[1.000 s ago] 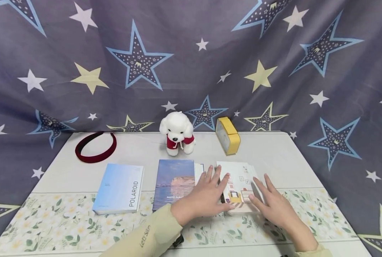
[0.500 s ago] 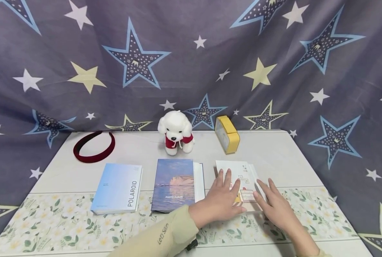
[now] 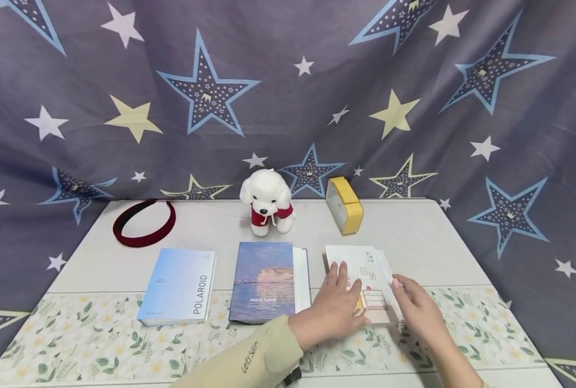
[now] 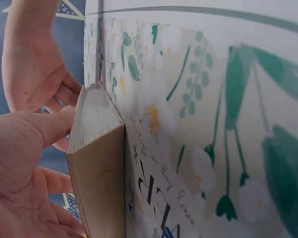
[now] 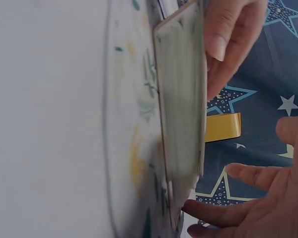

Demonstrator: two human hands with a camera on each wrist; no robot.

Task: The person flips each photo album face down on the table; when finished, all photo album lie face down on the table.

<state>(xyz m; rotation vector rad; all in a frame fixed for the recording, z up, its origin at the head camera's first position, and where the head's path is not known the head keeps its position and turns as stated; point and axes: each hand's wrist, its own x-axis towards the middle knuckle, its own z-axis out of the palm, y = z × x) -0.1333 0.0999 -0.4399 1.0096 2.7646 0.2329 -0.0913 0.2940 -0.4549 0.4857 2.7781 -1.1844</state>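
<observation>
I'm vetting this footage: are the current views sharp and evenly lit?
Head view: bright, with "POLAROID" readable on the blue album and a soft shadow beneath the right hand. Left wrist view: dimmer, yet the illustrated book shows distinct edges. Right wrist view: also dim, with the floral table covering blurred.

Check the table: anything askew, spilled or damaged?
Slightly odd: on the blue photo album, white pages show past the right edge of the front cover, so it looks misaligned. I see no spill or damage.
</observation>
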